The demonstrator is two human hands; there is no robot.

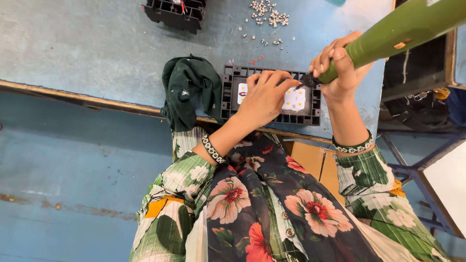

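Nearest to me, my left hand (264, 97) rests on the black ribbed housing (270, 95) at the table (97, 53) edge, fingers bent and pressing on the white board inside it. My right hand (337, 68) is closed around the green electric screwdriver (393, 34), its tip touching the housing near my left fingertips. A dark green cloth (187, 90) lies just beside the housing. Farther away are small loose screws (267, 17) and another black part (174, 12)

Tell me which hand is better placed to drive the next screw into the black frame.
Probably the right hand: it already holds the green screwdriver, tip at the black frame. The left hand rests flat on the frame.
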